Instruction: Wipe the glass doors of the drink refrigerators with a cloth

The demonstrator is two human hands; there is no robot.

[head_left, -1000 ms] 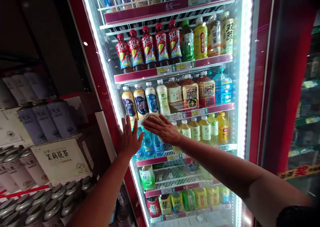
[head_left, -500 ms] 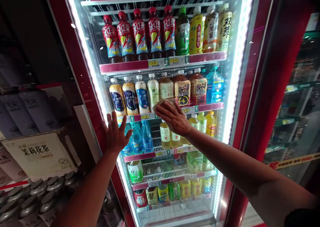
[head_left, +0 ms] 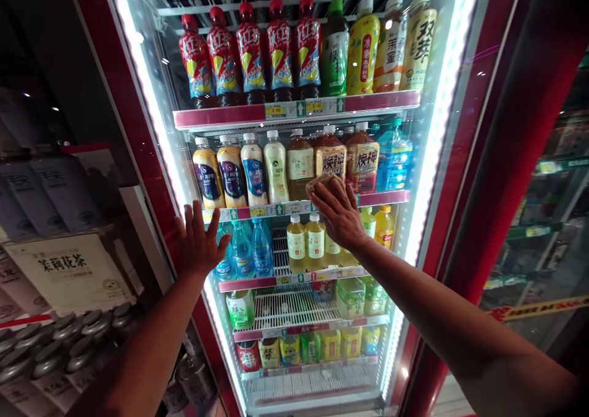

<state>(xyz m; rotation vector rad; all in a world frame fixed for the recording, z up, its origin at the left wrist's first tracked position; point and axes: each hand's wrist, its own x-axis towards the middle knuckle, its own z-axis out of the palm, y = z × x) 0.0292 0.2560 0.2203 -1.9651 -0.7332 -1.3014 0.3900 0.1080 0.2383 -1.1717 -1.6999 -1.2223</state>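
A lit drinks fridge with a glass door (head_left: 285,230) stands in front of me, its rows of bottles showing through the glass. My right hand (head_left: 343,218) presses a crumpled brownish cloth (head_left: 327,183) against the door, over the second shelf. Behind the cloth stands an energy drink bottle (head_left: 330,158), partly covered. My left hand (head_left: 200,239) rests with fingers spread near the door's left edge, holding nothing. Blue bottles (head_left: 243,251) sit inside, just right of that hand.
Red-capped tea bottles (head_left: 248,55) line the top shelf. To the left are silver-lidded bottles (head_left: 55,362) and a cream box (head_left: 69,267). The fridge's red frame (head_left: 151,159) runs down the left. Another glass-fronted shelf unit (head_left: 543,221) stands at the right.
My right hand has slid the cloth rightward across the glass. My left hand stays spread near the left edge. The view has shifted slightly, with the fridge appearing a little larger.
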